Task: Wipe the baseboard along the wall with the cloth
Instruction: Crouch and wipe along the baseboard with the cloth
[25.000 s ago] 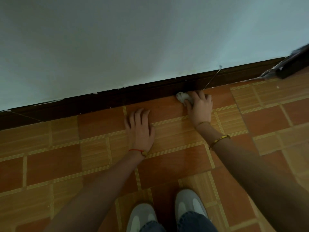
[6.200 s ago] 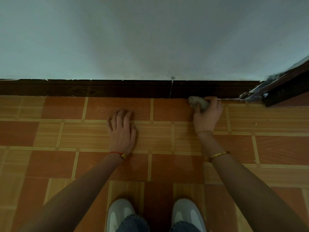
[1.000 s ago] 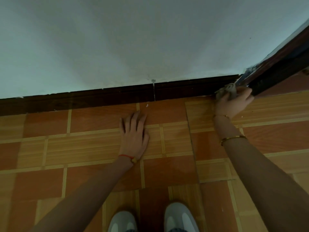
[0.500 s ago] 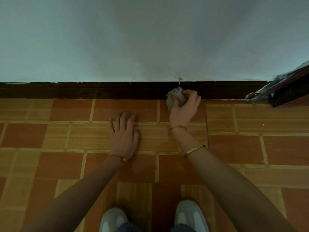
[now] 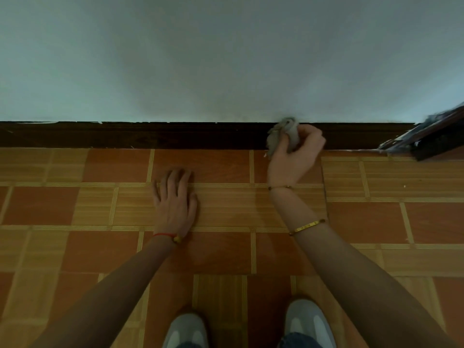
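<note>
Gripping one cloth point(image 5: 282, 138), right hand point(image 5: 296, 156) presses one baseboard point(image 5: 150, 135).

- The right hand point(image 5: 296, 156) covers most of the grey cloth point(image 5: 276, 139) bunched in its curled fingers, and hides the stretch of dark baseboard point(image 5: 150, 135) behind it.
- Right of that hand, a dark frame point(image 5: 437, 139) is blurred and cut by the picture's edge.
- Below both hands, two pale shoes point(image 5: 187, 331) are cropped at the bottom edge.

Cloth point(image 5: 282, 136) against baseboard point(image 5: 150, 135), right of left hand point(image 5: 175, 204) on floor point(image 5: 364, 222).
</note>
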Demonstrator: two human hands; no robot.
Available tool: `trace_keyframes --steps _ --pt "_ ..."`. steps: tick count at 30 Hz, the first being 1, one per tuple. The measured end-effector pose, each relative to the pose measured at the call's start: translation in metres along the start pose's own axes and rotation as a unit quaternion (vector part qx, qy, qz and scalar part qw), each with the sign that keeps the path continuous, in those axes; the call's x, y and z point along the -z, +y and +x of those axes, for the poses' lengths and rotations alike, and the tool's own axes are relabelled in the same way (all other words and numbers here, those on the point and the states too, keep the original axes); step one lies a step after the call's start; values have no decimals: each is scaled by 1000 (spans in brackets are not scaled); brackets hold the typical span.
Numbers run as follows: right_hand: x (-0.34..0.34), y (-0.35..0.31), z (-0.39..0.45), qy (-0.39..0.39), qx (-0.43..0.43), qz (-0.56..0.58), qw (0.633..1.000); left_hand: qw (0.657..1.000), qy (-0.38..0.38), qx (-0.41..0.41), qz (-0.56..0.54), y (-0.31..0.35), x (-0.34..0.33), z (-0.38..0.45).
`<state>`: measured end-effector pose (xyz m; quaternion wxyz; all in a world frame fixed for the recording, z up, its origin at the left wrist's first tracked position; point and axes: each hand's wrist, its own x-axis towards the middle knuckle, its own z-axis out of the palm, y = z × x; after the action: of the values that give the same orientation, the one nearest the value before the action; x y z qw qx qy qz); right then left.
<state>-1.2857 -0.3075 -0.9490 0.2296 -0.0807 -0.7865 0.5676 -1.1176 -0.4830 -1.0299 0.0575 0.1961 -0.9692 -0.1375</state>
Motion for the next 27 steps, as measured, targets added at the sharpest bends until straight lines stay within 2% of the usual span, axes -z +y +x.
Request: trace_keyframes --steps 3,6,15,17,22,27 --pt "-26 -15 -30 -81 34 0 996 1000 3 17 -3 -11 0 -1" --pt "-36 -22 -41 -102 41 -10 994 1000 1 10 -8 -20 -2 -3" --pt "12 -4 14 46 7 -95 994 1000 -8 -1 -20 -23 1 -3" --pt "11 -3 11 24 3 -106 994 1000 -11 -2 -14 -23 1 -3" --pt "-37 -20 -40 -98 47 -87 990 1000 -10 -5 0 -23 0 -3" --pt "-77 -30 -85 -121 44 -39 991 1000 3 -16 7 -26 -3 -3"
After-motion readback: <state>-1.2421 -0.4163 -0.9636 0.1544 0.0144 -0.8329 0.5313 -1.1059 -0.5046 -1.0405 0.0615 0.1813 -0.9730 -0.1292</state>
